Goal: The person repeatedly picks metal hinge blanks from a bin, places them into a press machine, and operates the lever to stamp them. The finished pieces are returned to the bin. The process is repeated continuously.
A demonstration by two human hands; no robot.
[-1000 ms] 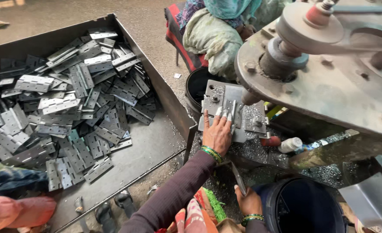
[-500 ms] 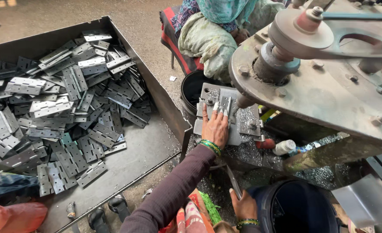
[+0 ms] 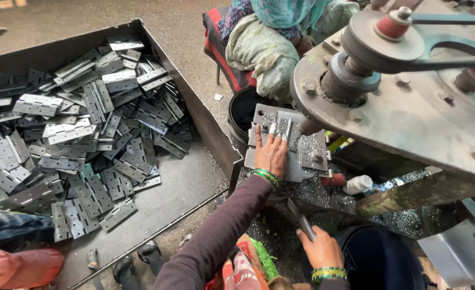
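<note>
Grey steel everywhere here. Far left of the frame is a big sheet-metal tray [image 3: 205, 126] heaped with flat hinges [image 3: 87, 134], loose and overlapping, with bare tray floor toward the lower middle.

Moving to the middle, the left hand [image 3: 272, 153] lies flat, fingers stretched forward, pressing a hinge piece [image 3: 284, 128] against the die plate [image 3: 280, 161] of the press; it isn't curled around anything, only holding the piece down with its fingertips. Metal chips are scattered all over the plate beside it.

Lower centre-right, the right hand [image 3: 320, 248] is closed around another hinge piece [image 3: 302, 220], holding it upright and ready, just above a dark bucket [image 3: 379, 258].

Upper right is the press flywheel [image 3: 404, 102], hanging close over the plate.

My take on doing this bit well: seat the piece square against the stops, keep the fingertips on the near edge and out from under the tool, and brush chips away so it sits flat. Keeping the spare piece low and close saves reach. A person sits beyond the machine at the top, well apart.
</note>
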